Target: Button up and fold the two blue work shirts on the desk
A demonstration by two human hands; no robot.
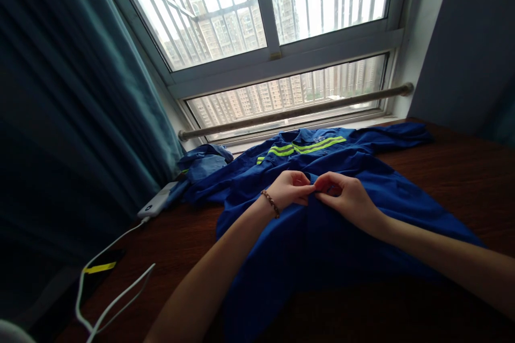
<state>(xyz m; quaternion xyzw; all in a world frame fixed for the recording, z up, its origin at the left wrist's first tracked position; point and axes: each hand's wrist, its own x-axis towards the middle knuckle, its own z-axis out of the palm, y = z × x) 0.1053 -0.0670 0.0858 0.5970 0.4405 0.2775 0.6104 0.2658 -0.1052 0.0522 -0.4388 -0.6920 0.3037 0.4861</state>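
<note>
A blue work jacket (386, 193) with yellow-green and grey reflective stripes lies spread over the dark wooden table, its sleeves reaching left and right. My left hand (290, 188), with a braided bracelet at the wrist, pinches the jacket's front edge. Close against it, my right hand (348, 198) pinches the same edge between thumb and fingertips. Both hands lift the cloth a little around the middle of the jacket. Whatever small part sits between the fingertips is hidden.
A white phone-like device (159, 201) with a white cable (110, 244) lies on the table (181, 246) at left. Beside it sits a bundle of blue cloth (207, 163). A curtain (92, 91) hangs at left; a barred window (273, 56) and a rail (298, 112) stand behind.
</note>
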